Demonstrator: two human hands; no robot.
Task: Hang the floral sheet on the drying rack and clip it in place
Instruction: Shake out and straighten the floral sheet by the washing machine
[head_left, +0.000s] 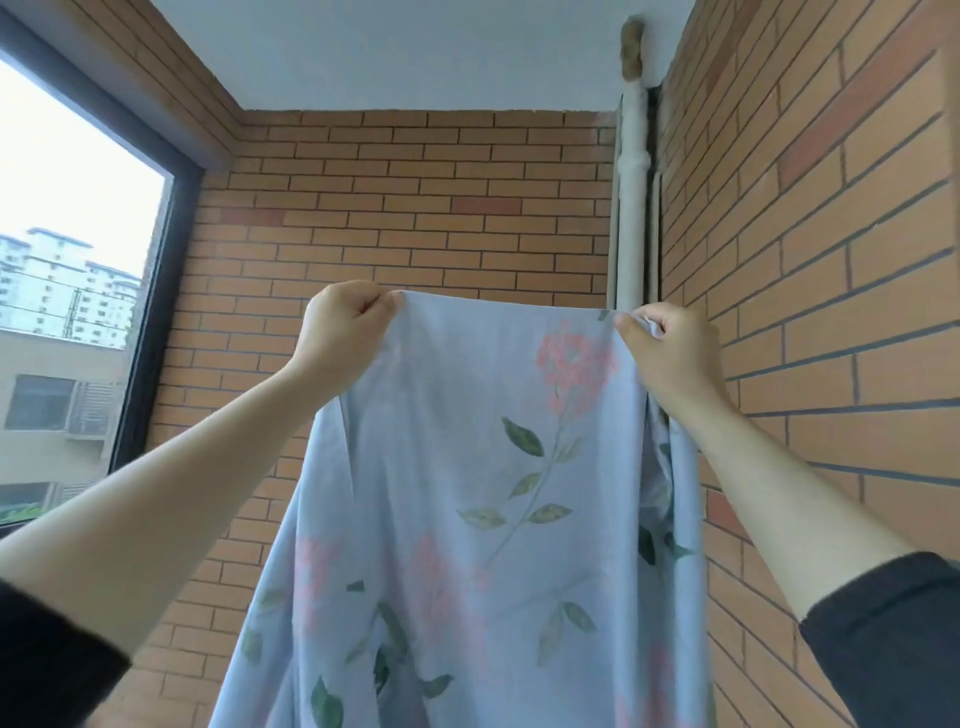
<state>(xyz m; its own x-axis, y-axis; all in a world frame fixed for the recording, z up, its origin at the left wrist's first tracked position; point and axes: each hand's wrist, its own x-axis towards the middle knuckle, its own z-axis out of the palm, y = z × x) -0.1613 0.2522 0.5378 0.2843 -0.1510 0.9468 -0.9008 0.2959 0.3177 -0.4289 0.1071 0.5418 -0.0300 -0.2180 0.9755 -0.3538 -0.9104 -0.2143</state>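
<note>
Pinching top edge of floral sheet w/ left grip & right grip, cloth hanging below both

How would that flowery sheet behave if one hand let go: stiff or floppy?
Probably floppy: the floral sheet sags in soft folds below the left hand and right hand, which pinch its top edge. Likely light for its size, since two pinch grips hold it up. A released side would likely drop and swing toward the other hand.
</note>
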